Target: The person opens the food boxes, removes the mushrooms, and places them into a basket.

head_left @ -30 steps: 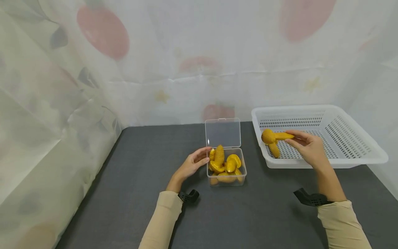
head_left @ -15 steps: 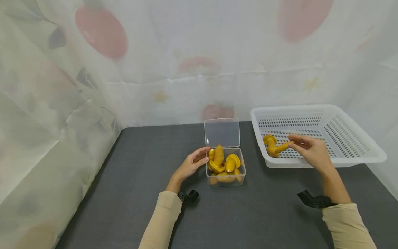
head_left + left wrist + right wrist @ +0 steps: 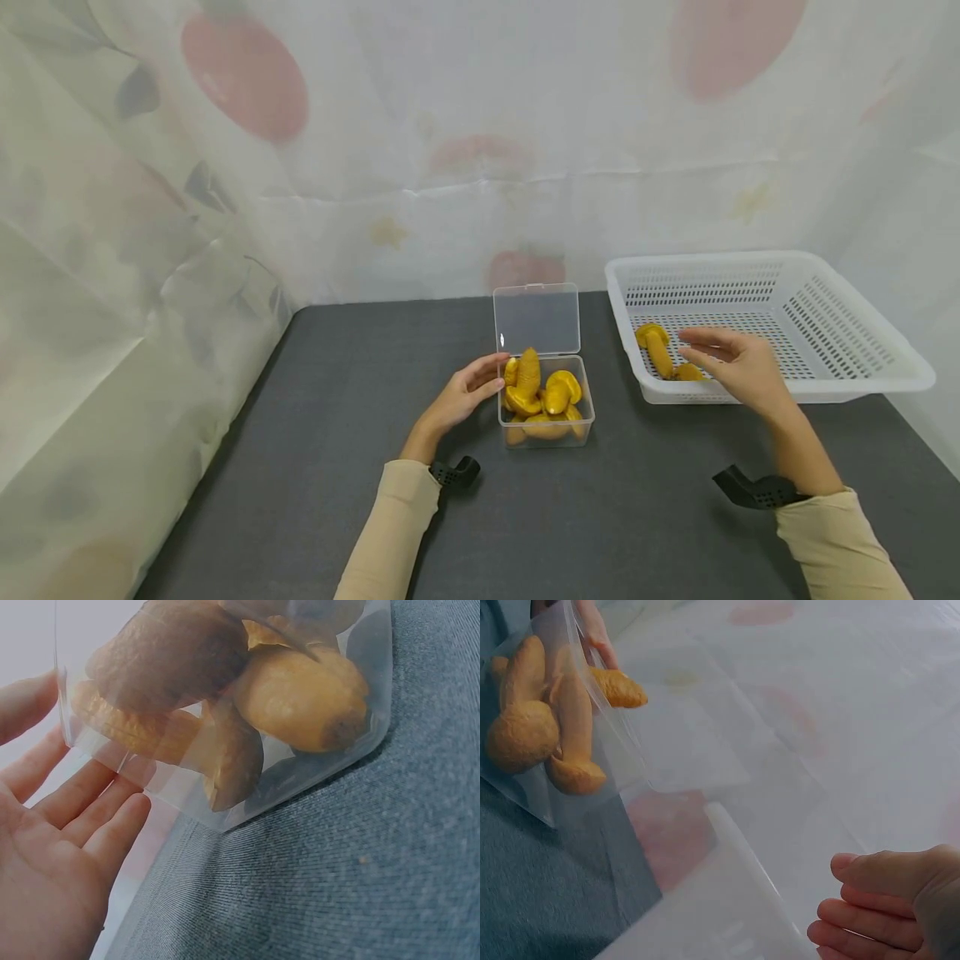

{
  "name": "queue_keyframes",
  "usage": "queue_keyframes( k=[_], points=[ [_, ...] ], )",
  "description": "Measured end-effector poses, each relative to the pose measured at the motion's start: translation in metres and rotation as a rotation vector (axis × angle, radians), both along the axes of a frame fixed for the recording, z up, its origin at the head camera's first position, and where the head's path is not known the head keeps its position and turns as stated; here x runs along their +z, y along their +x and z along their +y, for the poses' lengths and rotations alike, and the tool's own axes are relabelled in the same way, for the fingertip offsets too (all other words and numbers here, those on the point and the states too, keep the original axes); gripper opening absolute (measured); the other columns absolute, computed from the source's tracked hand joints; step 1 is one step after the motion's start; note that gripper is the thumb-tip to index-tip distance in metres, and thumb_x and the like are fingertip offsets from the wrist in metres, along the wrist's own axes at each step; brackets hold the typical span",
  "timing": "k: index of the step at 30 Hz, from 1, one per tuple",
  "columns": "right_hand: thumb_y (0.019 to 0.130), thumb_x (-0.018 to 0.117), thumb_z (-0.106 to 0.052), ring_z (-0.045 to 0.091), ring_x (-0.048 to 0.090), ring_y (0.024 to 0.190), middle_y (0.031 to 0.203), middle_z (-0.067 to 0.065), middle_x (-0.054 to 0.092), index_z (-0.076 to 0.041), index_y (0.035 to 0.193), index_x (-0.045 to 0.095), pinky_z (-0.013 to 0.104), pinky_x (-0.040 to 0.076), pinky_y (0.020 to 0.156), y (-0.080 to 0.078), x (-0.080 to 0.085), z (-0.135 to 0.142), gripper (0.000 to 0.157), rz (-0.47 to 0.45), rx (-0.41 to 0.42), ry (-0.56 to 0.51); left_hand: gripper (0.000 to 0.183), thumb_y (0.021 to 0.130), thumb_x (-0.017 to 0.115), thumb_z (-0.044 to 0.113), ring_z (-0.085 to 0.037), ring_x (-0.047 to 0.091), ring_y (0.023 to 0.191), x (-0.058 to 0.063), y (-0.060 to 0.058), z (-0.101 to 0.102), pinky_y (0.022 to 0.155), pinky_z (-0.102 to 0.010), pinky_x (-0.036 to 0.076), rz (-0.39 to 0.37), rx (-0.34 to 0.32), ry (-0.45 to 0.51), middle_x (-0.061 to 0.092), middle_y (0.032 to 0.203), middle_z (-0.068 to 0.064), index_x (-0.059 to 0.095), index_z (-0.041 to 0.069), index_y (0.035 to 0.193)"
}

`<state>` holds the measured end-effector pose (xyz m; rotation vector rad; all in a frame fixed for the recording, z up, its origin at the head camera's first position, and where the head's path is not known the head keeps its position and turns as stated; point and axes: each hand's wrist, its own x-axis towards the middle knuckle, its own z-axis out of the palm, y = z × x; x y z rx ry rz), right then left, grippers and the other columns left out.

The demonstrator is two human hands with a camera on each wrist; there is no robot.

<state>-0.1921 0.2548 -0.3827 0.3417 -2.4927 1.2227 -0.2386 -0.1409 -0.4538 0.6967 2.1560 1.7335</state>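
Note:
My left hand (image 3: 468,396) is at the left side of a small clear plastic box (image 3: 547,425), fingers extended along its wall. Several yellow-brown mushrooms (image 3: 558,393) fill that box, one jutting above the rim; through the wall the left wrist view shows a mushroom (image 3: 300,697) close up. Over the left part of a white basket (image 3: 825,386), my right hand (image 3: 738,367) has its fingers extended and nothing in them. Below its fingertips lies one mushroom (image 3: 688,372), partly hidden by the basket's front rim. Beside it, another mushroom (image 3: 657,352) leans with its cap toward the back.
The box's clear lid (image 3: 537,321) stands raised at the back. All of this sits on a dark grey table (image 3: 600,517). A patterned white curtain (image 3: 450,125) hangs right behind the table's far edge and along the left.
My right hand first held a mushroom by its stem above the basket, lowered it and let it go there. The left hand and the box have kept their place.

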Motion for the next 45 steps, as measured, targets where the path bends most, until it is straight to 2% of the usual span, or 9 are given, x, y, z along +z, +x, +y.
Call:
queue_keyframes(
  k=[15,17,20,24,26,29,34,36,45],
  points=[
    [0.082,0.074,-0.004,-0.022,0.06,0.087,0.095,-0.037,0.061,0.002,0.108,0.071,0.003,0.049,0.069,0.001,0.003,-0.039,0.027,0.002,0.131,-0.065,0.049,0.101,0.05,0.016,-0.034,0.039,0.142,0.0,0.0,0.0,0.114,-0.048,0.039,-0.005,0.004,-0.009,0.04,0.153,-0.017,0.038,0.009,0.147],
    [0.082,0.075,-0.005,-0.022,0.06,0.087,0.096,-0.028,0.067,0.001,0.108,0.071,0.004,0.049,0.07,0.0,0.002,-0.045,0.027,0.006,0.141,-0.06,0.049,0.101,0.051,0.016,-0.034,0.039,0.141,0.001,0.0,0.0,0.114,-0.048,0.039,-0.005,0.005,-0.007,0.04,0.153,-0.017,0.038,0.009,0.147],
    [0.081,0.074,-0.003,-0.022,0.059,0.089,0.1,0.0,0.076,0.002,0.109,0.071,0.003,0.05,0.074,0.0,0.001,-0.056,0.028,0.021,0.179,-0.06,0.049,0.101,0.05,0.016,-0.034,0.039,0.142,0.001,0.001,0.0,0.114,-0.049,0.039,-0.004,0.003,-0.004,0.04,0.153,-0.017,0.038,0.009,0.147],
    [0.081,0.073,0.001,-0.024,0.056,0.092,0.104,0.025,0.071,0.004,0.109,0.07,0.004,0.051,0.077,-0.002,-0.001,-0.069,0.029,0.045,0.235,-0.055,0.048,0.101,0.05,0.016,-0.034,0.039,0.142,0.0,0.0,0.0,0.114,-0.049,0.039,-0.003,-0.002,-0.003,0.039,0.153,-0.016,0.038,0.008,0.147],
    [0.081,0.073,0.001,-0.02,0.059,0.093,0.104,0.025,0.071,0.004,0.109,0.07,0.006,0.052,0.079,-0.004,-0.002,-0.075,0.028,0.046,0.25,-0.044,0.048,0.101,0.05,0.015,-0.034,0.039,0.142,-0.001,0.0,0.0,0.114,-0.048,0.039,-0.003,-0.002,-0.002,0.039,0.153,-0.017,0.038,0.008,0.147],
    [0.081,0.073,-0.002,0.0,0.069,0.094,0.106,0.02,0.072,0.001,0.11,0.07,0.007,0.052,0.08,-0.007,-0.004,-0.083,0.029,0.034,0.253,-0.012,0.048,0.101,0.05,0.015,-0.034,0.039,0.141,-0.001,0.0,0.0,0.114,-0.048,0.039,-0.001,-0.001,-0.002,0.04,0.153,-0.017,0.038,0.008,0.147],
    [0.081,0.074,-0.002,0.035,0.07,0.097,0.107,0.018,0.073,0.001,0.11,0.07,0.029,0.059,0.081,-0.012,-0.006,-0.099,0.03,0.035,0.277,0.041,0.049,0.101,0.051,0.016,-0.036,0.04,0.141,0.0,0.001,-0.001,0.113,-0.047,0.041,0.007,-0.001,0.001,0.04,0.152,-0.019,0.037,0.007,0.147],
    [0.082,0.073,-0.002,0.038,0.069,0.098,0.108,0.02,0.072,0.003,0.111,0.069,0.039,0.059,0.082,-0.014,-0.008,-0.105,0.03,0.026,0.3,0.046,0.05,0.1,0.051,0.017,-0.036,0.04,0.141,0.0,0.001,-0.001,0.113,-0.048,0.041,0.009,-0.002,0.006,0.04,0.152,-0.019,0.037,0.007,0.147],
    [0.084,0.072,-0.005,0.037,0.068,0.102,0.111,0.023,0.07,0.003,0.113,0.068,0.045,0.056,0.088,-0.022,-0.011,-0.128,0.031,-0.014,0.374,0.022,0.05,0.1,0.052,0.02,-0.035,0.04,0.141,0.0,0.0,0.001,0.113,-0.05,0.039,0.009,-0.009,0.023,0.04,0.152,-0.019,0.038,0.007,0.147]
  ],
)
